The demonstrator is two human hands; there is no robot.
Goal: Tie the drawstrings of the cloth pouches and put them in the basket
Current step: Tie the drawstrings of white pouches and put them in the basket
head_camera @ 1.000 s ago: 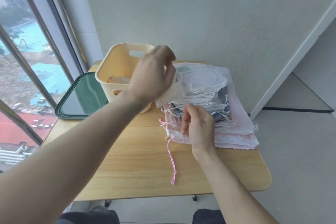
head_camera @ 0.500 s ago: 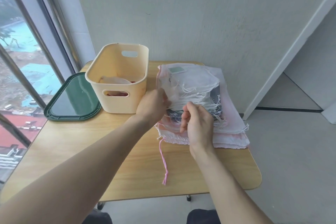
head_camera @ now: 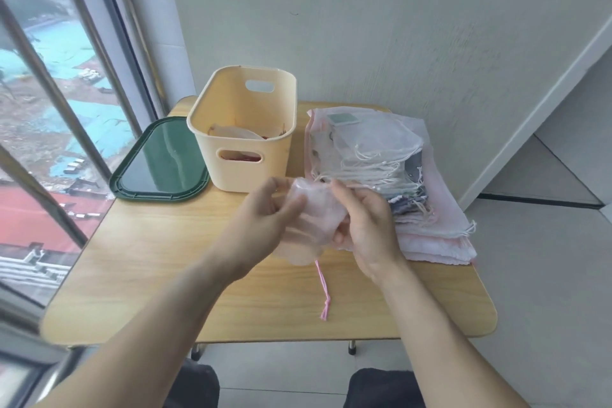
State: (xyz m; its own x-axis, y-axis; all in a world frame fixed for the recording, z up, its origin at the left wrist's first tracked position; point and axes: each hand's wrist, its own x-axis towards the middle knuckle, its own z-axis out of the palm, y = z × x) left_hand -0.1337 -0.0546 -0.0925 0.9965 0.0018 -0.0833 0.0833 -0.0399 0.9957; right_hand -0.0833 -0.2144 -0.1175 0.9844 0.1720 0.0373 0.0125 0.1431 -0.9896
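While your left hand [head_camera: 265, 219] and right hand [head_camera: 367, 228] pinch a sheer, crumpled pink pouch [head_camera: 316, 215] above the counter [head_camera: 149, 275], its pink drawstring [head_camera: 323, 288] dangles near the basket [head_camera: 245, 129].

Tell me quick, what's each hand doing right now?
Left hand: fingers curled on the pink pouch, holding it.
Right hand: gripping the same pouch from the other side.
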